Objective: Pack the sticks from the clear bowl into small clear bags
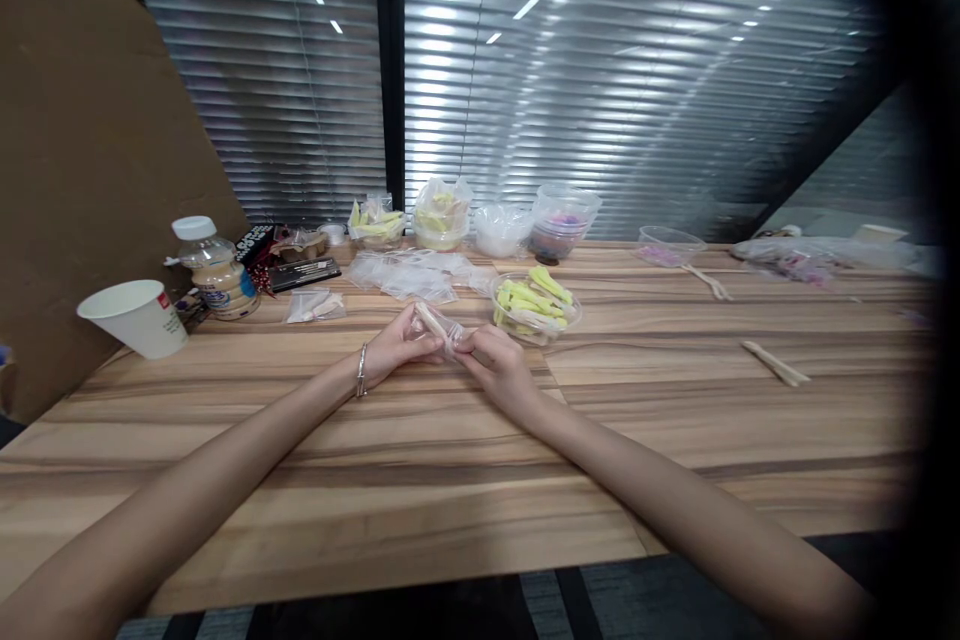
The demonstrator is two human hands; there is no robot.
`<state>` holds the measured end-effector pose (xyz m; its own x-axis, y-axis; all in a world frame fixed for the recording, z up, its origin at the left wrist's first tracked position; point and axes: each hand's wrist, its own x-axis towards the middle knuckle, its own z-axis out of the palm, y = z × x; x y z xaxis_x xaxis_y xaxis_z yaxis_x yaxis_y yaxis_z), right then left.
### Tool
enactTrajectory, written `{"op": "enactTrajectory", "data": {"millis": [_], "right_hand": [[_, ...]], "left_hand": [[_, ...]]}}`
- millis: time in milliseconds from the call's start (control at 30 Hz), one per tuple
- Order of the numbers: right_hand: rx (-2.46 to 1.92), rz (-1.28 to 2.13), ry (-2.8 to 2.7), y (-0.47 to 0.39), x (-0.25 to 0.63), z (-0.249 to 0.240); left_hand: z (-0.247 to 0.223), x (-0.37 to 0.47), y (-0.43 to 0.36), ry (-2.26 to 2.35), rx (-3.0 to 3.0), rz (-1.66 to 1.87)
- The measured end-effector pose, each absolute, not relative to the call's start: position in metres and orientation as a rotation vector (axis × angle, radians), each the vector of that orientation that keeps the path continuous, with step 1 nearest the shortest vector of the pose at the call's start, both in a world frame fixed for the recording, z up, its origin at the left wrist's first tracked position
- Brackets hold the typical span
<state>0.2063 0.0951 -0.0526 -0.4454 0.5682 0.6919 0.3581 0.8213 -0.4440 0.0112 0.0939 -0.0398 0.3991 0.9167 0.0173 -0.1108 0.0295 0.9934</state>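
Observation:
Between both hands is a small clear plastic bag (453, 328) with a pale, stick-like piece in it. My left hand (403, 344), with a bracelet at the wrist, grips the bag and the pale piece from the left. My right hand (495, 360) pinches the bag's right side with thumb and forefinger. Just beyond the right hand stands a clear round tub (574, 318) holding several yellow and pale pieces (534, 298). Behind the hands lies a spread of flat clear bags (420, 272). A filled small bag (315, 306) rests to the left.
A paper cup (135, 318) and a white-capped bottle (214, 270) stand at left beside a cardboard panel (90, 140). Plastic tubs (442, 215) line the back by the blinds. Wooden sticks (775, 363) and a shallow clear tub (670, 246) are on the right.

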Motion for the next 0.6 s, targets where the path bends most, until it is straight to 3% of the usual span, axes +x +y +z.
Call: {"op": "enactTrajectory", "data": {"millis": [300,600], "right_hand": [[-0.661,0.418,-2.113,0.0964,0.2042,-0.0487],[-0.681,0.28,-2.096,0.0951,0.2035,-0.0483]], "left_hand": [[-0.0459,0.0103,0.1015,0.911,1.249,1.102],[-0.0383,0.0094,0.0952,0.877,1.026,1.026]]}}
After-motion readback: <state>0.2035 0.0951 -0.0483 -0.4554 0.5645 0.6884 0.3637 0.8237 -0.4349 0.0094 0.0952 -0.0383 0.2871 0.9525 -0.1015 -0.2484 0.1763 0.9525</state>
